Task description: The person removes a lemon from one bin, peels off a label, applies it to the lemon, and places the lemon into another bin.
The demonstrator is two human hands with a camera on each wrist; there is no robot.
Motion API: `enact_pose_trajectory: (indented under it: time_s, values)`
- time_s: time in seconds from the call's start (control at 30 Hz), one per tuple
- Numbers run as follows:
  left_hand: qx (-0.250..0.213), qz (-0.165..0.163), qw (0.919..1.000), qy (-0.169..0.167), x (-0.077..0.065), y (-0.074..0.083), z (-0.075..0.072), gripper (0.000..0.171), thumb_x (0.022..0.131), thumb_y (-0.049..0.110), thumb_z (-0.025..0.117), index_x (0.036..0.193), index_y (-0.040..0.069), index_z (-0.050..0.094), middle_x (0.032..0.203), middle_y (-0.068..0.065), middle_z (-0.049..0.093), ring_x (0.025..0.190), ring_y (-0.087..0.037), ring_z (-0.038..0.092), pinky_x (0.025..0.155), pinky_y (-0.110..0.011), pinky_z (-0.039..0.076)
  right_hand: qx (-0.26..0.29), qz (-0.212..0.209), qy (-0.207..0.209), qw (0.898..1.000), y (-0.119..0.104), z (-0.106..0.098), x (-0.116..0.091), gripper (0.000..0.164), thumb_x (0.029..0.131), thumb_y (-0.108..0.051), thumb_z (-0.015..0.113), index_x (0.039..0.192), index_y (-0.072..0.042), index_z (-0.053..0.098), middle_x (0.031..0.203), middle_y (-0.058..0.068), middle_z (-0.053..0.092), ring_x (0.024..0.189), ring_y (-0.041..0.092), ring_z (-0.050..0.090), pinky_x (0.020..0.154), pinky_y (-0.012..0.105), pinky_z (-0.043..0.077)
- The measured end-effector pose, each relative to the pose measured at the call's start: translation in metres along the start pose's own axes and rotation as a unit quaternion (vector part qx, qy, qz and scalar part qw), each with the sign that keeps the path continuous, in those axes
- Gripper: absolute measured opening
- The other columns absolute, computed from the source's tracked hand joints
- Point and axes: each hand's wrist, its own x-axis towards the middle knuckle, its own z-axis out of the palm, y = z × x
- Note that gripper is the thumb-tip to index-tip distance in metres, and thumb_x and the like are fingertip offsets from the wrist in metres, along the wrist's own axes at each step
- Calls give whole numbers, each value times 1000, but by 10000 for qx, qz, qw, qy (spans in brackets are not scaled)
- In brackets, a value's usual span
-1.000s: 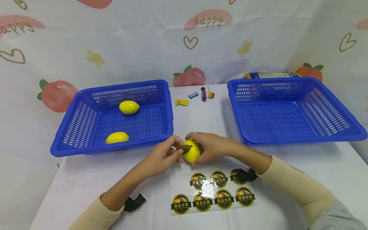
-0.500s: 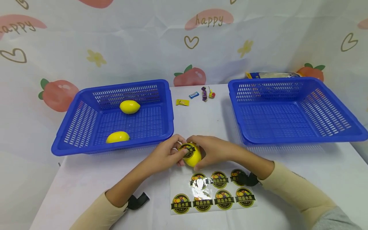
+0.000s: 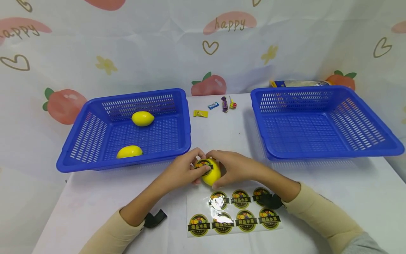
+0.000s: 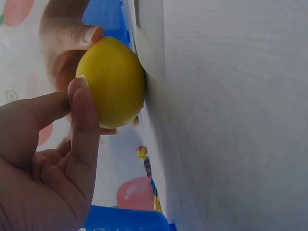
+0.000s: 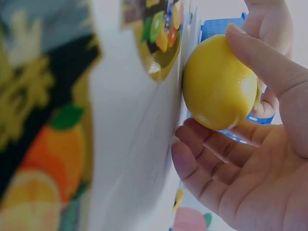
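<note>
On the white table between two baskets, my right hand point(image 3: 238, 166) holds a yellow lemon point(image 3: 214, 177), thumb on the near side and fingers on the far side. My left hand point(image 3: 182, 172) pinches a round black-and-gold sticker point(image 3: 204, 163) with thumb and forefinger. The sticker lies against the lemon's upper left, with the thumb over part of it. The left wrist view shows the thumb and forefinger tips close together at the lemon's point(image 4: 115, 84) surface; the sticker is hidden there. In front of the hands lies a sheet of matching fruit stickers point(image 3: 234, 231).
A blue basket point(image 3: 123, 162) on the left contains two lemons point(image 3: 142, 119). Another blue basket point(image 3: 330, 155) stands on the right. Several wrapped sweets point(image 3: 201, 113) lie at the back between them. A blue-and-yellow packet point(image 3: 301, 83) sits behind the right basket.
The sticker, held edge-on beside the lemon a second ago, now lies face up against it. My left thumb has moved onto the sticker; the right hand keeps its hold on the lemon.
</note>
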Motion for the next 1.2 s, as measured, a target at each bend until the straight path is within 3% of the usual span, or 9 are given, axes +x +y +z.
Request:
enact_pose_trajectory:
  time_s: [0.23,0.5,0.73,0.93,1.2]
  values:
    - [669,-107,9977,42,-1,0,-2,29,97,37,67,114,16,56,59,4,57,51,-14,55,54,-31,44,94,47,44,9999,0,2,0,74,73,-34,91,134,-13,53,120,-2,63,98,12,58,89,35,49]
    - [783,92,9969,-38,-2,-1,-4,16,103,15,53,118,8,56,68,3,58,57,-12,54,54,-29,47,204,51,76,9997,1,1,0,72,72,-33,92,131,-14,54,112,-6,64,95,12,58,87,35,50]
    - [75,280,9989,-374,-2,-4,-7,17,104,4,47,121,3,50,73,-10,61,59,-14,55,56,-28,50,223,120,75,9997,2,1,-1,74,72,-33,92,132,-15,53,111,-7,62,95,12,57,88,35,49]
    - [-615,248,9960,-606,2,-13,-6,21,103,3,48,124,0,46,74,-11,61,59,-16,57,57,-31,54,466,77,-26,9989,5,0,-1,74,72,-31,92,134,-16,53,110,-6,63,91,15,58,84,36,51]
    - [-876,201,9919,-894,4,-16,-6,25,104,6,51,127,-2,44,77,-9,63,63,-18,61,61,-33,56,775,124,-351,9963,6,-4,-3,69,79,-34,88,136,-18,51,81,-4,59,72,17,55,66,30,48]
